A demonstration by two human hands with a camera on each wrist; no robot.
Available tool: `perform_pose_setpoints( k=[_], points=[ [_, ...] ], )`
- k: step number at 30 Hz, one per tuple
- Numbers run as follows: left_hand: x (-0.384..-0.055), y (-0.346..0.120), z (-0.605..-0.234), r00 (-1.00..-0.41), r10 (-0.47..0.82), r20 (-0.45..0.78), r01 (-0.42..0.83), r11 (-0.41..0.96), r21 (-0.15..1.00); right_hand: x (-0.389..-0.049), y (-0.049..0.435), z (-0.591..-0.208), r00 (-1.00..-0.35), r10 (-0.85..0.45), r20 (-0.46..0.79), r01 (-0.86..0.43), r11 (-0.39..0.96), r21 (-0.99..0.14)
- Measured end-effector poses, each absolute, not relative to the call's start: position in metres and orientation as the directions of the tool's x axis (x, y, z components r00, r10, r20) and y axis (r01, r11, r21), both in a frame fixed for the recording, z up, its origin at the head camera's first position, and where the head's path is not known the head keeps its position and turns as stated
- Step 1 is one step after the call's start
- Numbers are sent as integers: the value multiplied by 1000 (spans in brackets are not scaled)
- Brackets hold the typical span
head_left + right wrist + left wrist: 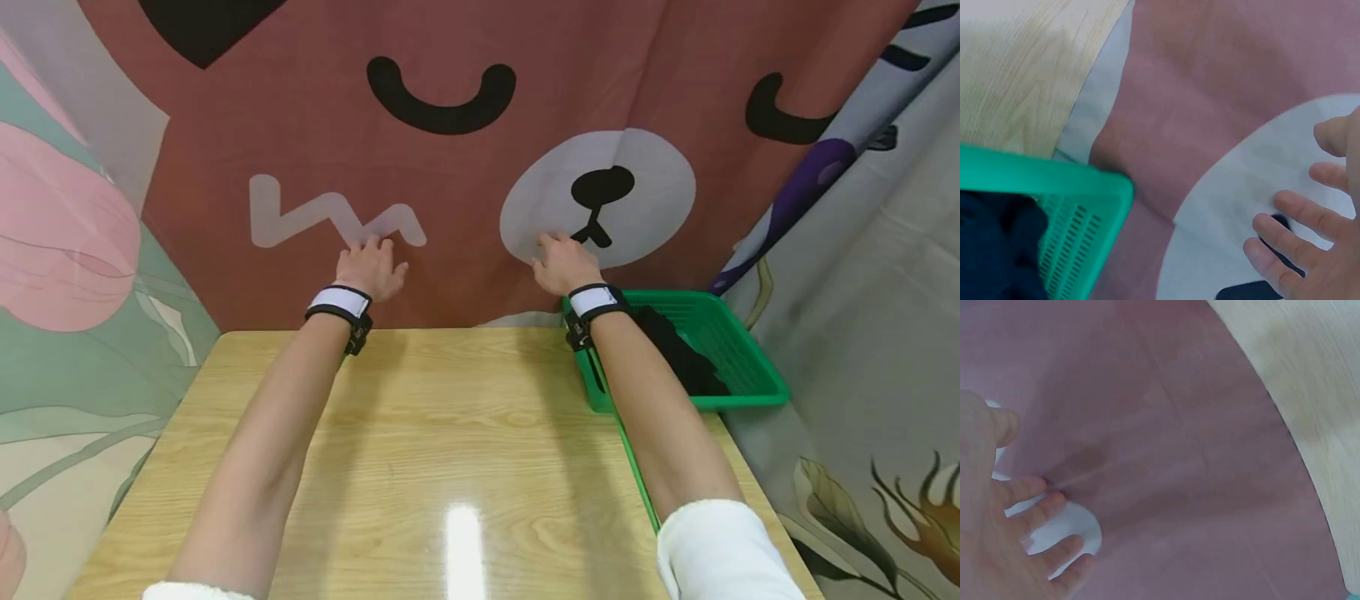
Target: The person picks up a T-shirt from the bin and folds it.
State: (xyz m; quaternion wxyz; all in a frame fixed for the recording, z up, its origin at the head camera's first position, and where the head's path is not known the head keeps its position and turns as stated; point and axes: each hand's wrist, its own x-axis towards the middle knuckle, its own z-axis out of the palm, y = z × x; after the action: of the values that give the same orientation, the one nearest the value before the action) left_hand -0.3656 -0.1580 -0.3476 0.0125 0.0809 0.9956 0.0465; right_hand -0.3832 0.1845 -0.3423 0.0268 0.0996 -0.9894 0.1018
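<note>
Both arms reach forward past the back edge of the wooden table. My left hand (370,268) is in front of the printed curtain, near its pale zigzag mark; the left wrist view shows its fingers (1035,512) spread and relaxed. To the right, my right hand (566,264) is by the white muzzle print, its fingers (1300,247) loosely apart in the right wrist view. Neither hand holds anything. Whether the fingertips touch the curtain (465,192) I cannot tell. Below and right of the right hand stands a green plastic basket (757,358) with black cloth (686,358) inside.
The wooden table (450,417) spans below the arms, with a bright light reflection near its front. A thin green cord (633,458) runs along the right forearm. Patterned fabric hangs at the left and right sides. The basket sits at the table's back right corner.
</note>
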Motion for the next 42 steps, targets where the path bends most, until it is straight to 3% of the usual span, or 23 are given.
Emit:
perform_pose_setpoints(
  k=[5,8,14,17,21,26,30,37,42],
  points=[
    [-352,-118,-379,-954,299,2,296,944,144,-374,230,-353,-985,-158,65,-169,957,-235],
    [-323,-83,-417,-903,429,18,421,876,238,-362,263,-368,-989,-146,-29,-136,966,-220],
    [-226,-1,-509,-675,734,75,692,595,408,-327,314,-418,-910,-167,-380,-108,979,-171],
    [-194,27,-536,-609,781,140,745,502,440,-316,327,-443,-873,-177,-454,-108,979,-174],
    [-182,44,-550,-600,770,216,773,489,404,-317,341,-454,-863,-211,-459,-148,974,-170],
    [-193,55,-546,-604,764,227,775,498,388,-332,364,-433,-871,-280,-404,-223,958,-183],
    [-197,59,-542,-603,765,227,772,489,405,-326,372,-402,-915,-297,-274,-212,931,-298],
    [-200,50,-544,-618,761,197,762,517,390,-274,340,-329,-929,-364,62,-340,779,-527],
    [-198,7,-557,-686,718,121,700,604,382,-224,309,-301,-852,-441,282,-522,675,-522]
  ],
)
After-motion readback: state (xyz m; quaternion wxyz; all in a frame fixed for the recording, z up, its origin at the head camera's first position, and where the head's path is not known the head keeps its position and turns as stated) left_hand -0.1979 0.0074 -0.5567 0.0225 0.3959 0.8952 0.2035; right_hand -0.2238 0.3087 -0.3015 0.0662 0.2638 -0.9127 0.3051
